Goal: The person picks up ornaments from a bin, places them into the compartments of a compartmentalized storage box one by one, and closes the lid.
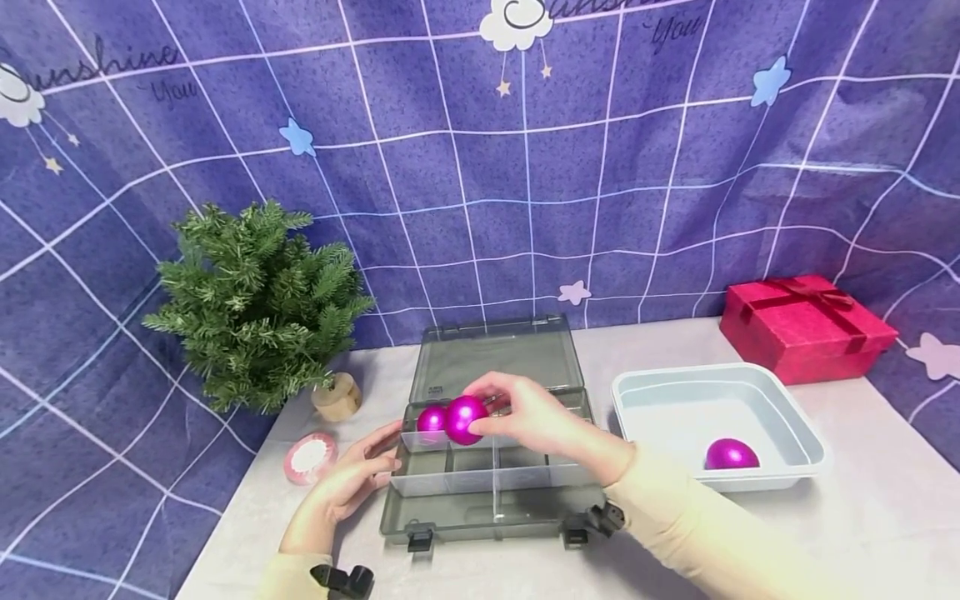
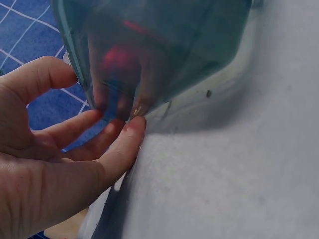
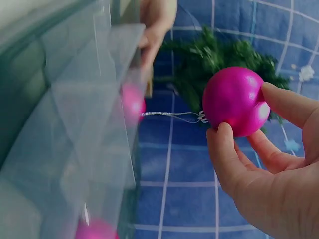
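Pinched in right hand above translucent plastic box: glossy round bauble. Touching box's left: relaxed left hand.

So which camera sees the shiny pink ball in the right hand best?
The right wrist view: the ball is big and close, with its silver loop. The head view shows it smaller, partly covered by the right hand. The left wrist view doesn't clearly show it.
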Action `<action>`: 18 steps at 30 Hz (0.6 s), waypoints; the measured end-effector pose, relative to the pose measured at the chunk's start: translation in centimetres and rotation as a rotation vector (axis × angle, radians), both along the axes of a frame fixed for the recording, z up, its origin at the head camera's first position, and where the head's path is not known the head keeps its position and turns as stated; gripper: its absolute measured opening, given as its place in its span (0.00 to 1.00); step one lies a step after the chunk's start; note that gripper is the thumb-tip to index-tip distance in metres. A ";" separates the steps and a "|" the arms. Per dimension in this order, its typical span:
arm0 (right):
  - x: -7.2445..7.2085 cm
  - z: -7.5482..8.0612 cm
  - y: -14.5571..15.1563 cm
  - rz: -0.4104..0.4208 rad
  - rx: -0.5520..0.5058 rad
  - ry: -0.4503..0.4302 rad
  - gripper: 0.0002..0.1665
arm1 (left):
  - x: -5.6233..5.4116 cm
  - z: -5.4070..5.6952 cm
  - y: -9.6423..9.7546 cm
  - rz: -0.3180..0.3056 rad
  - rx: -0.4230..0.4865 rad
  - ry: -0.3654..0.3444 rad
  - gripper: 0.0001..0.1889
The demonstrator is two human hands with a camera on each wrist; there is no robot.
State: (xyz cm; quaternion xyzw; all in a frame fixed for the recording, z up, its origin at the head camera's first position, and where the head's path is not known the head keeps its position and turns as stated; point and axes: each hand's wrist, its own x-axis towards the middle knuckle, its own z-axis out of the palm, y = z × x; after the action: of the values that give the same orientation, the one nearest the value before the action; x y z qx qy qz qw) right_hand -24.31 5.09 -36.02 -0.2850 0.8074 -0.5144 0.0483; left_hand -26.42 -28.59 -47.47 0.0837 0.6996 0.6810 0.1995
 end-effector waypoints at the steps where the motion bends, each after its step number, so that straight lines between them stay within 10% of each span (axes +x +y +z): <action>1: 0.0 -0.1 -0.7 0.006 0.002 -0.013 0.23 | 0.0 0.0 0.1 0.000 0.001 -0.001 0.42; 18: -1.1 -4.1 -7.9 -0.046 0.169 -0.041 0.21 | 0.1 -0.1 0.1 -0.021 0.025 0.008 0.42</action>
State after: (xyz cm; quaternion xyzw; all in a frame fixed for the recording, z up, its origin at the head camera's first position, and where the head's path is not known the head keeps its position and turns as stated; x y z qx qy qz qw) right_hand -25.44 -2.84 -40.15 -0.2505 0.8531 -0.4512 0.0768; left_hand -26.33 -28.50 -47.55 0.0963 0.6909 0.6872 0.2029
